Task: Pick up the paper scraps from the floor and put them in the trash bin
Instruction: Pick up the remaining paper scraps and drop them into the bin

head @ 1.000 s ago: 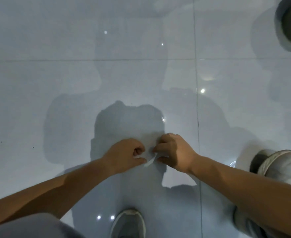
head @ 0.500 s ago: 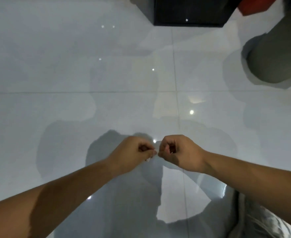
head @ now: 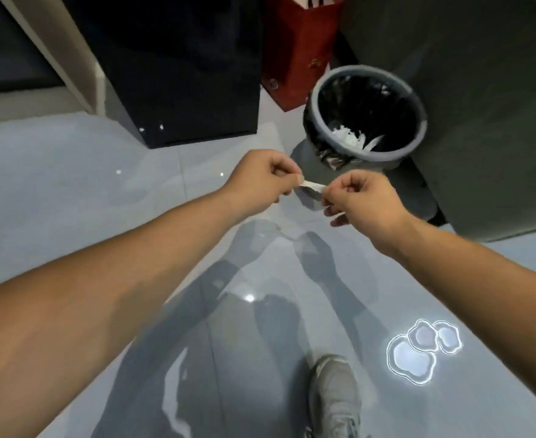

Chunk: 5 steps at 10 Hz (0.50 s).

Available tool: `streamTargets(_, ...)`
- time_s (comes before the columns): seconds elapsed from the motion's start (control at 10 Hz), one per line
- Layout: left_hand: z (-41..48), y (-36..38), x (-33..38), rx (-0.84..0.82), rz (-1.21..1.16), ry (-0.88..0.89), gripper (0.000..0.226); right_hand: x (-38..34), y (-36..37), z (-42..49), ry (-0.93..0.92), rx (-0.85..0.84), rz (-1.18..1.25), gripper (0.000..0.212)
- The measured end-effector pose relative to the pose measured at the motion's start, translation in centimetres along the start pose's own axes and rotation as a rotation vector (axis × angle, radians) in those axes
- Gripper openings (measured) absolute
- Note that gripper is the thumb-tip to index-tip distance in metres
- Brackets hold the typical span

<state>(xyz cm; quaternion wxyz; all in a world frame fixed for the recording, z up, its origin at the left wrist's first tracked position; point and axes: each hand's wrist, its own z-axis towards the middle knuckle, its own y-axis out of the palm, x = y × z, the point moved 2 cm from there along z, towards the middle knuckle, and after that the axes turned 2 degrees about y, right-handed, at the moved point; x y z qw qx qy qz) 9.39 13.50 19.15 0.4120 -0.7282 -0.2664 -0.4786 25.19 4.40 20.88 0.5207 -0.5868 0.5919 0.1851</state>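
Mid-carry, I pinched the paper scrap (head: 407,186) between my left grip (head: 260,181) and right grip (head: 365,201), the trash bin (head: 369,158) just beyond them; next, I judged, a reach over its rim and a release.

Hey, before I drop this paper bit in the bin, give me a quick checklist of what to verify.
1. Grip: small white paper scrap pinched between the fingers of the left hand and the right hand: ok.
2. Bin open: round grey trash bin with black liner has no lid on: ok.
3. Scrap above the bin's mouth: not ok, it hangs short of the near rim.
4. Room inside: white paper lies low in the bin: ok.
5. No scraps left on the glossy grey floor: cannot tell beyond this view.
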Motion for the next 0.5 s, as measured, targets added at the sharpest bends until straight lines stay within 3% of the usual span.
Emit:
streamTargets(0.3, 12.4, 6.4, 10.7, 0.019, 0.179, -0.004, 0.010, -4.3, -9.9, 9.9, 0.196, 0.194, 0.181, 0.005)
streamTargets(0.5, 12.8, 7.8, 12.0, -0.041, 0.251, -0.119, 0.053, -4.4, -11.3, 11.0, 0.273, 0.197, 0.109, 0.018)
